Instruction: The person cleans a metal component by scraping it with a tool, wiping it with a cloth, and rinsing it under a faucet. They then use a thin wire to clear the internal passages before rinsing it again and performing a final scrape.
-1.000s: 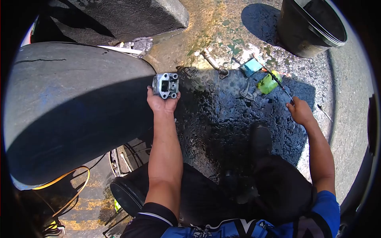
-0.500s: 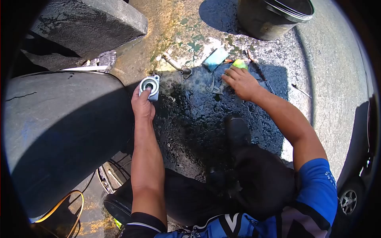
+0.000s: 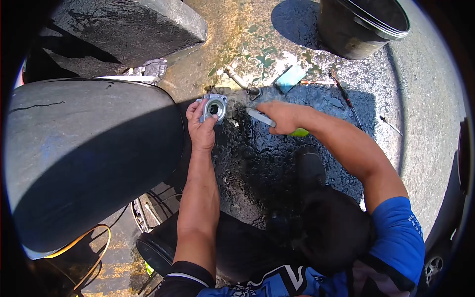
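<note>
Narrow gap of wet ground (image 3: 257, 136) between the metal housing (image 3: 221, 113) in the left hand (image 3: 202, 132) and the spray bottle (image 3: 299, 132) in the right hand (image 3: 283, 118). Large black rounded form (image 3: 99, 163) walls off the left side. Ahead of the hands: pipe fitting (image 3: 240, 79), then blue block (image 3: 290, 78); a short lane separates them. Red-and-black tool (image 3: 346, 96) slants across the ground beyond the right forearm; bucket (image 3: 346, 38) blocks farther out. Boot (image 3: 310, 166) closes the near side. Open pavement (image 3: 425, 99) right of the thin rod (image 3: 391, 126).
</note>
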`<state>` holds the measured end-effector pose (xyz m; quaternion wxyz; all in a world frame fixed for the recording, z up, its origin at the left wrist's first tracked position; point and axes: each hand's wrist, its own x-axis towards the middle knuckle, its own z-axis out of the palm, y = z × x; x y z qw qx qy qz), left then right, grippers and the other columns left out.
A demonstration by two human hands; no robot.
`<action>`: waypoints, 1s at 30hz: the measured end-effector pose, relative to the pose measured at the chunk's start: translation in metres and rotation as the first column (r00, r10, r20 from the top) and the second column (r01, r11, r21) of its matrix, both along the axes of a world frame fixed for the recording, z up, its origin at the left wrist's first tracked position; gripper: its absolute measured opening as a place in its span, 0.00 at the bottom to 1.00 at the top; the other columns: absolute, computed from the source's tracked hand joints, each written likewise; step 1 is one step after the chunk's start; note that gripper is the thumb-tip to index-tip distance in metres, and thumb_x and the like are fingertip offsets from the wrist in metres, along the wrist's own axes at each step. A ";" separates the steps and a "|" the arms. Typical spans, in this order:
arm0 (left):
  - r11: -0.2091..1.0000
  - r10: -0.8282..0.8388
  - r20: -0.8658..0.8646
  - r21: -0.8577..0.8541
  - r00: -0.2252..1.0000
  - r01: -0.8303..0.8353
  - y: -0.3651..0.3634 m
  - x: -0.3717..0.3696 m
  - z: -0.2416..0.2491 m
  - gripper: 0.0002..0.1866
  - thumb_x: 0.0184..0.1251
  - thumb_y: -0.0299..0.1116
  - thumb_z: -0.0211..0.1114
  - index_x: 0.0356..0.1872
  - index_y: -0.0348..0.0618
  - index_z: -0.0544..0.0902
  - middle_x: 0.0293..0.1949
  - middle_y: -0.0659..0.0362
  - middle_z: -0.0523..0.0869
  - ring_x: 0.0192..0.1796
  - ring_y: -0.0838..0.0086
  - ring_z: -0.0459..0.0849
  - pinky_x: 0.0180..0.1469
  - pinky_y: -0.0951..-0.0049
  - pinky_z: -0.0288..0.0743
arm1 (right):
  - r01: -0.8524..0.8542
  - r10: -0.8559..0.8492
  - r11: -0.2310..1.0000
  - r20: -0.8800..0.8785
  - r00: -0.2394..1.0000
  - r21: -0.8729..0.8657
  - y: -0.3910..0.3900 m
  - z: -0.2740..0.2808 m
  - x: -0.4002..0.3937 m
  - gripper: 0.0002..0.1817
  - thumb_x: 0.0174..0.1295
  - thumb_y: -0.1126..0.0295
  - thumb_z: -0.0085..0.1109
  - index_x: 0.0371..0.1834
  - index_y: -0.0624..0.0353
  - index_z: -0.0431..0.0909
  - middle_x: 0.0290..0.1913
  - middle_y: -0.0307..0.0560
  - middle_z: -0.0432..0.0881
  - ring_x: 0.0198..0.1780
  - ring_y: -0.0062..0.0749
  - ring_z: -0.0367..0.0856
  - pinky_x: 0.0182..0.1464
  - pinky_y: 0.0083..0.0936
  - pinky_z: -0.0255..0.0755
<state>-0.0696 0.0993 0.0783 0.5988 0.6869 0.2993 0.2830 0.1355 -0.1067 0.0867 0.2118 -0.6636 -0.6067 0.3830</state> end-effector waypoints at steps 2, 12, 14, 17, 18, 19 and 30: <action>0.999 -0.022 -0.011 0.045 1.000 0.022 -0.004 0.005 0.000 0.28 0.50 0.22 0.69 0.58 0.40 0.85 0.62 0.57 0.67 0.66 0.68 0.70 0.70 0.70 0.65 | 0.012 -0.011 1.000 -0.188 0.982 0.006 0.012 0.026 -0.013 0.30 0.53 0.65 0.67 0.59 0.64 0.72 0.53 0.64 0.82 0.57 0.59 0.80 0.60 0.46 0.73; 0.978 -0.090 -0.062 0.182 0.994 0.100 -0.019 0.016 0.008 0.29 0.47 0.22 0.67 0.57 0.40 0.86 0.62 0.55 0.68 0.66 0.66 0.69 0.70 0.68 0.64 | 0.154 -0.143 0.987 -0.224 0.964 0.034 0.036 0.036 -0.026 0.21 0.53 0.63 0.64 0.48 0.65 0.78 0.42 0.62 0.85 0.47 0.58 0.84 0.52 0.45 0.76; 0.980 -0.077 -0.056 0.178 0.995 0.086 -0.021 0.017 0.011 0.29 0.47 0.22 0.67 0.57 0.40 0.86 0.62 0.54 0.68 0.66 0.65 0.69 0.70 0.68 0.64 | 0.181 -0.167 0.983 -0.261 0.951 0.032 0.034 0.036 -0.029 0.21 0.53 0.63 0.64 0.47 0.65 0.79 0.43 0.63 0.85 0.49 0.59 0.84 0.53 0.45 0.76; 0.982 -0.060 -0.050 0.178 0.997 0.068 -0.020 0.016 0.012 0.29 0.47 0.23 0.67 0.57 0.40 0.86 0.62 0.54 0.69 0.66 0.65 0.70 0.70 0.68 0.64 | 0.224 -0.211 0.975 -0.271 0.939 0.016 0.033 0.037 -0.030 0.23 0.53 0.62 0.64 0.50 0.66 0.80 0.46 0.66 0.85 0.53 0.59 0.83 0.57 0.44 0.76; 0.978 -0.055 -0.067 0.199 0.996 0.067 -0.020 0.015 0.012 0.29 0.47 0.23 0.67 0.57 0.40 0.86 0.62 0.54 0.69 0.66 0.65 0.70 0.70 0.68 0.64 | 0.232 -0.222 0.973 -0.253 0.942 0.010 0.033 0.037 -0.030 0.24 0.53 0.62 0.63 0.50 0.66 0.80 0.47 0.66 0.85 0.53 0.59 0.83 0.57 0.44 0.76; 0.973 -0.052 -0.085 0.220 0.995 0.069 -0.020 0.013 0.012 0.29 0.47 0.23 0.68 0.57 0.40 0.85 0.62 0.54 0.69 0.66 0.65 0.70 0.70 0.68 0.64 | 0.243 -0.236 0.970 -0.236 0.943 0.003 0.033 0.037 -0.031 0.24 0.53 0.62 0.63 0.51 0.66 0.80 0.47 0.66 0.85 0.53 0.59 0.83 0.58 0.44 0.76; 0.984 -0.090 -0.031 0.152 0.996 0.093 -0.025 0.014 0.017 0.29 0.46 0.22 0.67 0.57 0.39 0.86 0.62 0.55 0.69 0.66 0.66 0.70 0.70 0.69 0.64 | 0.164 -0.165 0.986 -0.323 0.932 -0.030 0.026 0.048 -0.028 0.22 0.53 0.62 0.63 0.48 0.63 0.83 0.46 0.64 0.86 0.52 0.56 0.84 0.57 0.44 0.76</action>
